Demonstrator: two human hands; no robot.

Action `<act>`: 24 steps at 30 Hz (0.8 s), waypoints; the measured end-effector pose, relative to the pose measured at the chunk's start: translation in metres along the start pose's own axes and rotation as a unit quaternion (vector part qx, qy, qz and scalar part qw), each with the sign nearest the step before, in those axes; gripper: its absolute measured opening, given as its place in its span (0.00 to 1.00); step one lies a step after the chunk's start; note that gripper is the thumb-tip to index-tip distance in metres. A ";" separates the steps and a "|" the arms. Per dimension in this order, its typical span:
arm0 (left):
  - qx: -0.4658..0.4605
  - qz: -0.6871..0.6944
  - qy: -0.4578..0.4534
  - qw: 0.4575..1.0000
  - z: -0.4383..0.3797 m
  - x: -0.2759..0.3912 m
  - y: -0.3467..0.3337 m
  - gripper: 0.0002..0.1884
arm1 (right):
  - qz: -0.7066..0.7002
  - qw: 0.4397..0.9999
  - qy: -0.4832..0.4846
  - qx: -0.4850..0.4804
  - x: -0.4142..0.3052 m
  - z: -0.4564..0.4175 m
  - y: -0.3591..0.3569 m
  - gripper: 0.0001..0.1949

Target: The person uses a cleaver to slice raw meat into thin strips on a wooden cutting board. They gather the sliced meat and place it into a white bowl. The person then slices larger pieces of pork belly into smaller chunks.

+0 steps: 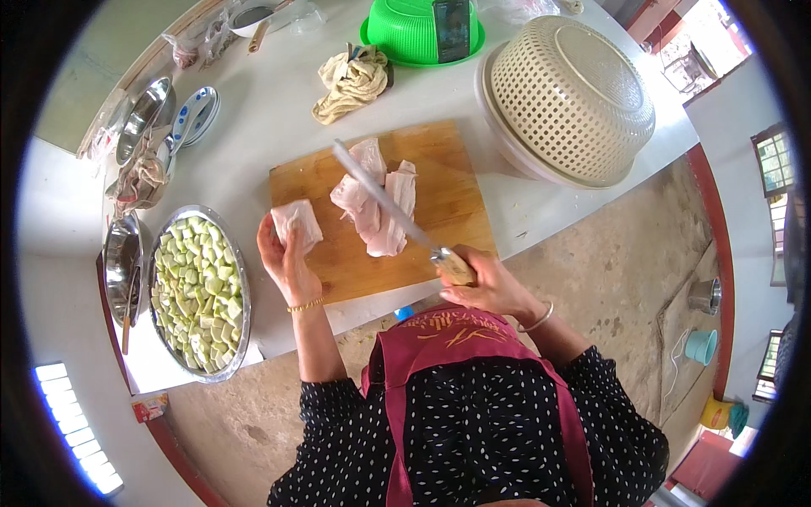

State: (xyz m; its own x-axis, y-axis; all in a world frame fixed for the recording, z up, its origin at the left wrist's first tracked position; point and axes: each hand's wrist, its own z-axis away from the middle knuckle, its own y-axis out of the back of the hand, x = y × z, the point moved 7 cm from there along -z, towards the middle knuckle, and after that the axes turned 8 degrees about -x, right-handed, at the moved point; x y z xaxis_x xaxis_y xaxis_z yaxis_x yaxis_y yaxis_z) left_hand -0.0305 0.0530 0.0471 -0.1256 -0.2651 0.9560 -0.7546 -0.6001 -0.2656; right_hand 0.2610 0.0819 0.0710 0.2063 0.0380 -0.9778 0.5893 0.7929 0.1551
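Observation:
My left hand [287, 266] grips a pale block of raw meat [303, 222] over the left edge of a wooden cutting board [443, 190]. In my right hand [491, 282] is the wooden handle of a kitchen knife [391, 206]. Its blade, seen nearly edge-on, points up and left across several pieces of raw, fatty meat [399, 212] in the middle of the board. Whether the blade touches them I cannot tell. The blade hides part of the pieces.
Left of the board stands a metal tray [246, 317] heaped with cut green vegetable. A beige plastic colander [564, 101] lies upside down at right. Behind the board are a crumpled cloth [351, 82] and a green basket [399, 32] with a phone [452, 32] against it. Dishes [197, 114] sit at left.

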 end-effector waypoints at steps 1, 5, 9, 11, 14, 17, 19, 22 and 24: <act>0.013 0.000 0.002 1.000 0.010 0.002 0.009 0.23 | -0.088 0.995 -0.032 -0.037 -0.003 -0.008 -0.011 0.12; 0.019 -0.015 0.038 0.999 0.038 -0.005 0.035 0.24 | -0.289 0.945 -0.092 -0.125 -0.008 -0.037 -0.054 0.15; 0.025 -0.012 0.068 0.997 0.053 -0.012 0.046 0.25 | -0.327 0.927 -0.119 -0.138 0.011 -0.059 -0.074 0.15; 0.007 -0.022 0.060 0.998 0.051 -0.019 0.046 0.25 | -0.352 0.918 -0.149 -0.106 0.018 -0.060 -0.077 0.16; -0.013 -0.110 0.030 0.993 0.036 -0.033 0.045 0.26 | -0.359 0.914 -0.176 -0.073 0.028 -0.050 -0.062 0.17; -0.023 -0.237 -0.004 0.971 0.022 -0.048 0.033 0.23 | -0.319 0.934 -0.161 -0.008 0.035 -0.039 -0.048 0.15; -0.034 -0.323 0.027 0.945 0.023 -0.031 0.014 0.23 | -0.325 0.936 -0.136 0.020 0.031 -0.034 -0.037 0.15; -0.069 -0.418 0.010 0.906 0.021 -0.032 0.012 0.24 | -0.238 0.966 -0.098 -0.014 0.024 -0.030 -0.037 0.14; -0.051 -0.444 0.010 0.894 0.025 -0.026 0.014 0.24 | -0.183 0.981 -0.059 -0.023 0.011 -0.024 -0.041 0.13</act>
State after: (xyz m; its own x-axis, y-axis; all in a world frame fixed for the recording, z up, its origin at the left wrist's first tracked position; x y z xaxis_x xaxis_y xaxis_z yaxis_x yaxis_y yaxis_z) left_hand -0.0217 0.0330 0.0150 0.5421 0.2966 0.7862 -0.6169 -0.4949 0.6120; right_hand 0.2199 0.0645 0.0501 0.0779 -0.3229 -0.9432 0.6054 0.7670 -0.2126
